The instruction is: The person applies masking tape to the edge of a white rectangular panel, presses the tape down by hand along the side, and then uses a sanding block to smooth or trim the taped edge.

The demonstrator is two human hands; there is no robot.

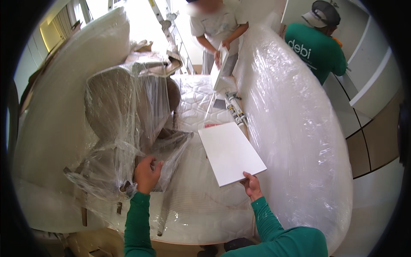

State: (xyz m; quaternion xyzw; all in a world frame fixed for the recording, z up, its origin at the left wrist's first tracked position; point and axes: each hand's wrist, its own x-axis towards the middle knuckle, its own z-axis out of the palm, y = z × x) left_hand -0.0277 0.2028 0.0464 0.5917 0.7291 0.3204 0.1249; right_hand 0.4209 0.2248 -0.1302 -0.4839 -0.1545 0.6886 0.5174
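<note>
My right hand (pixel 252 187) pinches the near edge of a flat white rectangular board (pixel 232 153), with the thumb on top. The board is tilted over the plastic-covered mattress (pixel 192 205). My left hand (pixel 147 174) is beside a brown chair (pixel 113 107) wrapped in clear plastic film (pixel 102 167). Its fingers are loosely bent, with the thumb apart and nothing seen between them. Whether it touches the film I cannot tell. Past the board lie sealant tubes or caulking guns (pixel 235 109), and a small red thing (pixel 210 125) is partly hidden by the board.
A tall plastic-wrapped panel (pixel 295 128) rises on the right, another padded one (pixel 68 115) on the left. At the far end a person (pixel 218 30) holds a white panel (pixel 219 68). Another person in green (pixel 314 51) faces white cabinetry (pixel 376 81). A ladder (pixel 165 25) stands behind.
</note>
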